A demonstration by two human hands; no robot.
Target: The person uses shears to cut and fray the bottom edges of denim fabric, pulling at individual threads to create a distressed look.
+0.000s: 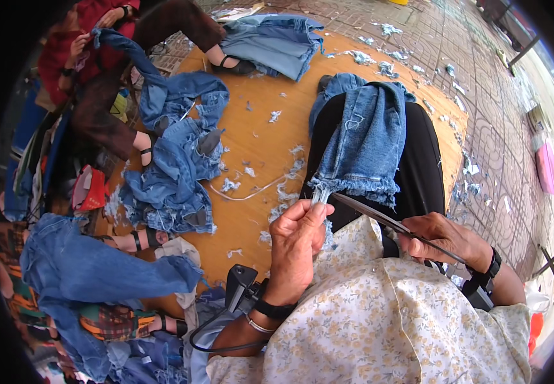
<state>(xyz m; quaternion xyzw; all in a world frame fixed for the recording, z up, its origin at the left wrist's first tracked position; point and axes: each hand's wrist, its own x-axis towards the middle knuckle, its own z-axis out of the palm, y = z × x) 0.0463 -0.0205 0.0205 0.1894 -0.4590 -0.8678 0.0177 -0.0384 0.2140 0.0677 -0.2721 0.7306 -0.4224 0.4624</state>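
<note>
A blue denim trouser leg [361,134] lies draped over my knee, its frayed hem [358,187] facing me. My left hand [301,225] pinches a bunch of pale loose threads [321,193] at the hem's left corner. In my right hand [442,237] is a long dark metal blade tool [377,213], perhaps scissors or a knife; my fingers hide part of it. Its tip reaches to the threads just beside my left fingertips. Whether it touches them I cannot tell. A tuft of light blue thread [327,235] hangs below my left hand.
An orange-brown board [253,168] lies underfoot, strewn with thread scraps [275,116]. Denim heaps lie at left [171,168] and far side [272,45]. Across from me, a person in a red top [90,48] holds denim. Another person's lap at lower left bears jeans [99,264]. Patterned paving [493,120] lies right.
</note>
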